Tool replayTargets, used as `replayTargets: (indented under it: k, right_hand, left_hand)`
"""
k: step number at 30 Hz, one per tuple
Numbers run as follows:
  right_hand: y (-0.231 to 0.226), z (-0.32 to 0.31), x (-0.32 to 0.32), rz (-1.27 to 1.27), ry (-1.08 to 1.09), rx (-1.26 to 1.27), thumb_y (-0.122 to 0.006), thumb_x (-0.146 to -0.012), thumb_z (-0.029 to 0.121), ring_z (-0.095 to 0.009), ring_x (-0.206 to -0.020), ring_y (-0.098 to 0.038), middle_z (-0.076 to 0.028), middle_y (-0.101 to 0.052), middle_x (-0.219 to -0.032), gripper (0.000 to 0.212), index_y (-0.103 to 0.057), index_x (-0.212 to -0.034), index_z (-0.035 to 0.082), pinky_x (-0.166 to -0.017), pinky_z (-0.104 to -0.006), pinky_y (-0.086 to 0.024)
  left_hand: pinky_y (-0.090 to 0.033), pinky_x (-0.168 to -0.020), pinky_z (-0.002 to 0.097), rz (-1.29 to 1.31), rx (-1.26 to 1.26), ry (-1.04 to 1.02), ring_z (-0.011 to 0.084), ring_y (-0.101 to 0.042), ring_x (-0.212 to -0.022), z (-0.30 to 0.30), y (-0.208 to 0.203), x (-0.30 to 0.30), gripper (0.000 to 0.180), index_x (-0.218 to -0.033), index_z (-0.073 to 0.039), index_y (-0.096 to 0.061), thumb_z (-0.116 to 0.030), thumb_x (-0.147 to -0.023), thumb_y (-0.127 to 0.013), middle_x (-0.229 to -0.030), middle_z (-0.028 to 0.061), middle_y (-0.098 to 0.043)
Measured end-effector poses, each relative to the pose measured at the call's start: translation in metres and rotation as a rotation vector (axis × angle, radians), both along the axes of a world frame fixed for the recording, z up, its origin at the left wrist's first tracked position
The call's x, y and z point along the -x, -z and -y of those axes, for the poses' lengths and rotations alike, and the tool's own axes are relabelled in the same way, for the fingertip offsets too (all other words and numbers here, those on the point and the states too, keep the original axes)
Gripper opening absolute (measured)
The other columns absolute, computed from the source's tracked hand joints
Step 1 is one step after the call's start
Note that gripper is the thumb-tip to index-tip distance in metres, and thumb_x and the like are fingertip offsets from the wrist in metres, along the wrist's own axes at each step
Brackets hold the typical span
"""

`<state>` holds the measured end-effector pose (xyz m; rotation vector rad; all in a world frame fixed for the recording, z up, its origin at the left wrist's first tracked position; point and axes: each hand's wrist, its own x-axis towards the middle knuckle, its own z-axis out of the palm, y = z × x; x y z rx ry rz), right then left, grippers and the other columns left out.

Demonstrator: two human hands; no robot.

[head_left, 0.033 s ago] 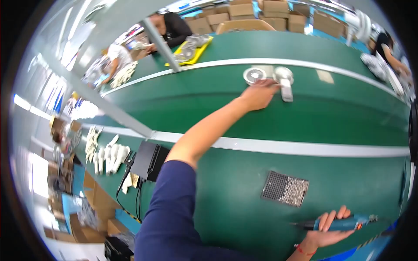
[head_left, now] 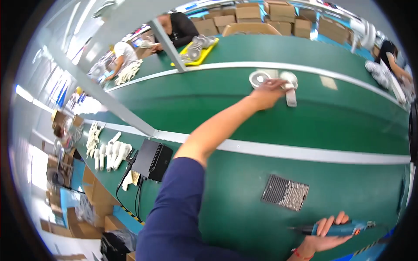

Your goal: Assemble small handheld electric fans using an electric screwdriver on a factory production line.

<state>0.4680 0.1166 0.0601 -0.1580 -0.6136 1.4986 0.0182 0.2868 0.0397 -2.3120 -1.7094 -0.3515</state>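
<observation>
My left hand [head_left: 266, 93] reaches far across the green table, its fingers stretched over the neck of a white round-headed piece with a flat handle [head_left: 291, 99]. Blur at the fingertips hides whether they touch it. Beside that hand, on the left, lies a white ring-shaped part [head_left: 257, 77] with a pale centre. Low at the right, my right hand [head_left: 328, 235] is wrapped round a blue-and-black electric screwdriver [head_left: 344, 229], whose thin bit points left. Nearest to the screwdriver is a dark perforated tray [head_left: 285, 192] filled partly with small metal screws.
A black box with cables [head_left: 152, 160] stands left of my arm, near several white handle-shaped parts [head_left: 113, 154]. Metal rails [head_left: 278, 150] cross the table. A yellow tray [head_left: 204, 54] holds clear round parts. Co-workers sit at the far side and right; cardboard boxes [head_left: 278, 12] stand behind.
My left hand has moved slightly right, its fingers now over the white piece's neck. The piece stays in place on the table. My right hand still holds the screwdriver; the whole view has shifted a little.
</observation>
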Motion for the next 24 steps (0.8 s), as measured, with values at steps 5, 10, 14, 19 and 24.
replayTargets:
  k: [5, 10, 14, 19, 24]
  right_hand:
    - [0.002, 0.006, 0.012, -0.114, -0.167, 0.094, -0.043, -0.089, 0.067, -0.021, -0.05, -0.046, -0.014, -0.054, -0.095, 0.074, -0.056, -0.109, -0.003, -0.041, -0.0311, -0.037]
    - [-0.005, 0.009, 0.018, -0.095, -0.097, 0.114, -0.05, -0.09, 0.061, -0.019, -0.051, -0.045, -0.012, -0.054, -0.093, 0.065, -0.056, -0.108, -0.002, -0.041, -0.0287, -0.035]
    - [-0.009, 0.008, 0.023, 0.034, 0.081, 0.167, -0.031, -0.102, 0.046, -0.014, -0.042, -0.038, -0.01, -0.041, -0.093, 0.05, -0.038, -0.098, -0.003, -0.031, -0.025, -0.033]
    - [0.0, 0.009, 0.024, 0.025, -0.028, 0.034, -0.032, -0.102, 0.049, -0.012, -0.041, -0.037, -0.01, -0.044, -0.094, 0.054, -0.041, -0.103, -0.004, -0.032, -0.0229, -0.032]
    - [0.004, 0.016, 0.028, 0.047, -0.086, -0.059, -0.032, -0.101, 0.049, -0.012, -0.041, -0.04, -0.011, -0.045, -0.094, 0.054, -0.045, -0.103, -0.003, -0.033, -0.0229, -0.034]
  left_hand:
    - [-0.025, -0.117, 0.0413, -0.476, 0.144, 0.08, 0.0241, -0.029, -0.142, -0.061, 0.002, -0.001, 0.028, -0.117, -0.024, -0.056, -0.016, -0.091, -0.051, -0.141, 0.0007, -0.045]
    - [-0.037, -0.106, 0.0383, -0.299, -0.174, 0.28, 0.0257, -0.049, -0.115, -0.052, -0.032, -0.04, 0.021, -0.102, -0.014, -0.055, -0.019, -0.083, -0.063, -0.104, 0.0041, -0.055]
    - [-0.043, -0.085, 0.0403, -0.083, -0.291, 0.265, 0.0255, -0.056, -0.086, 0.029, -0.092, -0.075, 0.03, -0.095, -0.01, -0.052, -0.018, -0.073, -0.071, -0.088, 0.006, -0.054]
    - [-0.04, -0.07, 0.0365, -0.182, -0.147, 0.045, 0.0208, -0.056, -0.065, 0.18, -0.089, -0.1, 0.025, -0.106, -0.011, -0.057, -0.011, -0.081, -0.058, -0.067, 0.0008, -0.052]
    - [-0.04, -0.082, 0.0377, -0.148, -0.009, -0.335, 0.021, -0.053, -0.075, 0.305, -0.047, -0.132, 0.054, -0.13, 0.004, -0.05, -0.012, -0.08, -0.058, -0.078, 0.0055, -0.051]
